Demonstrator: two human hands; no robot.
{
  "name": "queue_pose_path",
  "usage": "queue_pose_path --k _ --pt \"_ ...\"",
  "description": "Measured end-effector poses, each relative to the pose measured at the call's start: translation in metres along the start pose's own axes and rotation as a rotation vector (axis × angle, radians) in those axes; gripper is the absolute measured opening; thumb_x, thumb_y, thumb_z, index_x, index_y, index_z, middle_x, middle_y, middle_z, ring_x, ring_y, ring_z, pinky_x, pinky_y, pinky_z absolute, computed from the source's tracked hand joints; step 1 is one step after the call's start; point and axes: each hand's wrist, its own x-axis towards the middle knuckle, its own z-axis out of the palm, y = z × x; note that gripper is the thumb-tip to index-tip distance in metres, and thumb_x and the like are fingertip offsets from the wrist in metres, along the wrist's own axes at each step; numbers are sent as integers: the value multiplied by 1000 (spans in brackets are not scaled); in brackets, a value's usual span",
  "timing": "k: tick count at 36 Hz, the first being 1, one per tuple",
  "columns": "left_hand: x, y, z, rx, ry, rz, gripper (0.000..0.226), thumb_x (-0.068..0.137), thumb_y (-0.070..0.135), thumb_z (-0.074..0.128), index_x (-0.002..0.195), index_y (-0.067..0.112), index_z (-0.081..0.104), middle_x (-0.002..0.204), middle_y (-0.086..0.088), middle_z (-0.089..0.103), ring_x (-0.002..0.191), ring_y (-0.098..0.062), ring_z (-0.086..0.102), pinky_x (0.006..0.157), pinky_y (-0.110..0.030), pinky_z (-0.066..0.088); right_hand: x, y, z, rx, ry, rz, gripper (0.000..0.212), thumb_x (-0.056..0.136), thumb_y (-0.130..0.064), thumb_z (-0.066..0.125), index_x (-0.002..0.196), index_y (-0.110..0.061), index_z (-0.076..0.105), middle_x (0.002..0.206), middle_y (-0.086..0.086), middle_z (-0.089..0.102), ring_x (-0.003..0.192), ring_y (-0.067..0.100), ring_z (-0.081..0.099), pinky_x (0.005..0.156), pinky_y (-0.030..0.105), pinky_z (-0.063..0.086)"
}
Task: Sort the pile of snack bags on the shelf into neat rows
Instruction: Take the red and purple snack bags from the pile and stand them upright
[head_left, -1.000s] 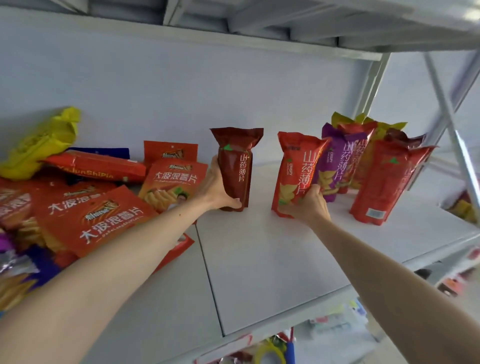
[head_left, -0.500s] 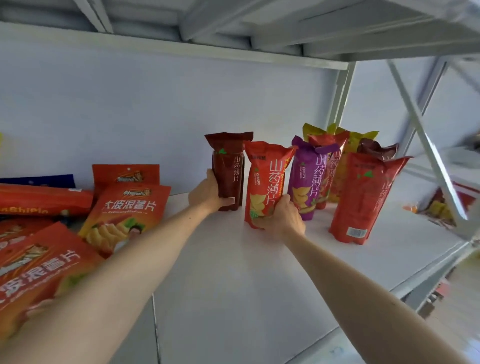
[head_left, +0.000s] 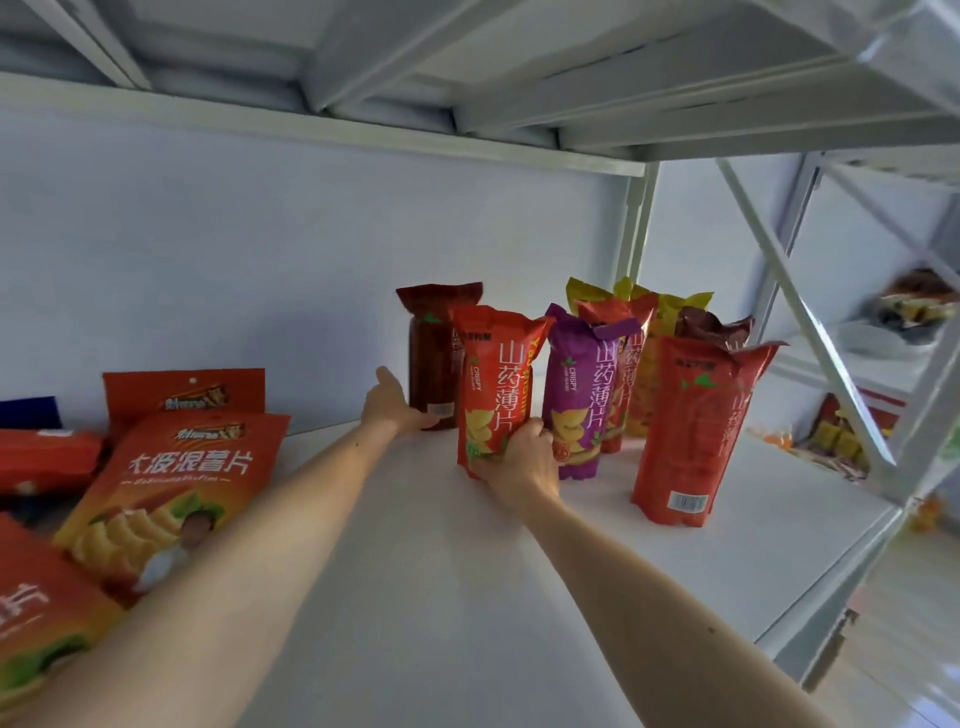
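I am setting bags into a row near the shelf (head_left: 467, 597) back edge: right hand (head_left: 524, 460) grip grasping the orange bag (head_left: 496, 379), left hand (head_left: 392, 402) grip clasping the dark red bag (head_left: 434, 358); next, I judge, closing the gap to the purple bag (head_left: 582, 384).

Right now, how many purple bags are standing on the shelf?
1. The purple bag stands upright in the group at the right, just right of the red bag that the right hand grips. Others may be hidden behind the front bags.
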Motion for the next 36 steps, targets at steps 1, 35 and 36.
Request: queue_pose_path --k 1,35,36 --pt "-1 -2 -4 -18 -27 -14 109 69 26 87 147 6 14 137 -18 49 121 -33 54 96 -42 49 0 -1 1 4 4 7 89 74 -39 82 139 -8 30 134 12 44 123 32 51 98 44 46" --pt "-220 -155 -301 562 121 -91 67 77 51 71 132 20 49 133 2 58 119 -20 56 94 -41 50 -145 -203 128 -193 -206 -512 59 84 -15 68 134 -12 37 129 13 48 113 35 55 77 41 48" --pt "-229 -162 -315 586 139 -131 64 78 50 72 130 20 51 131 2 58 118 -20 56 93 -40 50 -151 -215 136 -220 -218 -567 62 84 -16 68 136 -12 36 131 12 47 116 35 53 78 41 48"
